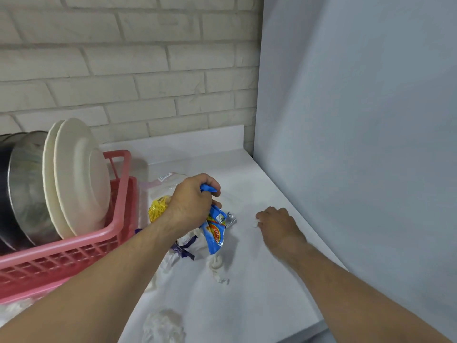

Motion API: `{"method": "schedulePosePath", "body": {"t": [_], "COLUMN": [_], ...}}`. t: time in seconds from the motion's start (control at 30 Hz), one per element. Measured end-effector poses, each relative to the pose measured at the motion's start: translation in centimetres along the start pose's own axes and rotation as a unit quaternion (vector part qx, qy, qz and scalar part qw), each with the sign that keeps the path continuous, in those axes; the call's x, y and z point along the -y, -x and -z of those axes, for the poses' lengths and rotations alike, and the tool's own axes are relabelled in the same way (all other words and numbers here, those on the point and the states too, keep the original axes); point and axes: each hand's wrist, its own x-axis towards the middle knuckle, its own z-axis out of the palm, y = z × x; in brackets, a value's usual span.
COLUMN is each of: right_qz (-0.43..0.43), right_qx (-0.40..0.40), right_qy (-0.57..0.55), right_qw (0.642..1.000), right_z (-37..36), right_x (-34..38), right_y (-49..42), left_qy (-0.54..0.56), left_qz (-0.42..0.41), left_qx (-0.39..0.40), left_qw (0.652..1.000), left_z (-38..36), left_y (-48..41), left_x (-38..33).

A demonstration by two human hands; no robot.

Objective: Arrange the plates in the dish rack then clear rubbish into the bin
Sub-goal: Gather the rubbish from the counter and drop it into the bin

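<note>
The white counter (247, 280) is strewn with rubbish. Two cream round plates (76, 177) are stood upright in the pink plastic dish rack (74, 248) at left. A crumpled blue snack wrapper (214, 231) is gripped in the closed left hand (193, 201). A small white scrap (256, 224) is pinched by the right hand (279, 224).

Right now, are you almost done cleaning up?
About halfway. The plates already stand in the pink rack. The left hand grips a blue wrapper; the right hand pinches a white scrap. Tissues still litter the counter; no bin shows.
</note>
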Motion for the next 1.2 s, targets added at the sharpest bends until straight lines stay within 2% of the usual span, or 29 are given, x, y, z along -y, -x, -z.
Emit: {"method": "schedulePosePath", "body": {"t": [0.07, 0.23, 0.3, 0.4, 0.5, 0.7, 0.83, 1.0, 1.1, 1.2], "right_qz": [0.002, -0.026, -0.005, 0.005, 0.018, -0.01, -0.013, 0.047, 0.04, 0.043], "right_qx": [-0.003, -0.017, -0.039, -0.02, -0.008, -0.018, 0.027, 0.038, 0.076, 0.094], "right_qy": [-0.011, -0.178, -0.188, -0.221, -0.223, -0.22, -0.207, -0.185, -0.209, -0.161], "right_qw": [1.0, 0.984, 0.981, 0.975, 0.975, 0.975, 0.978, 0.981, 0.974, 0.982], "right_z": [-0.5, 0.2, 0.8, 1.8, 2.4, 2.3, 1.6, 1.6, 1.2, 0.7], "right_x": [-0.4, -0.3, 0.1, 0.7, 1.8, 4.2, 4.1, 4.8, 5.3, 5.4], "right_y": [0.1, -0.1, -0.2, -0.3, -0.8, -2.0, -2.6, -2.9, -2.6, -2.5], "left_qy": [-0.048, -0.084, -0.097, -0.101, -0.099, -0.162, -0.158, -0.207, -0.228, -0.248], "left_qz": [-0.031, -0.054, -0.057, -0.058, -0.026, -0.006, -0.035, -0.069, -0.072, -0.089], "left_qx": [-0.017, -0.073, -0.097, -0.135, -0.133, -0.049, -0.075, -0.056, -0.088, -0.104], "left_qw": [0.998, 0.992, 0.989, 0.984, 0.986, 0.985, 0.984, 0.974, 0.967, 0.959], "left_z": [0.3, 1.6, 2.0, 2.3, 2.5, 2.6, 2.8, 3.6, 4.0, 4.6], "left_y": [0.0, -0.5, -0.7, -0.9, -0.9, -0.4, -0.6, -1.3, -2.2, -3.4], "left_x": [-0.3, -0.2, 0.0, 0.1, 0.1, 0.5, 0.6, 0.6, 0.4, -0.3]}}
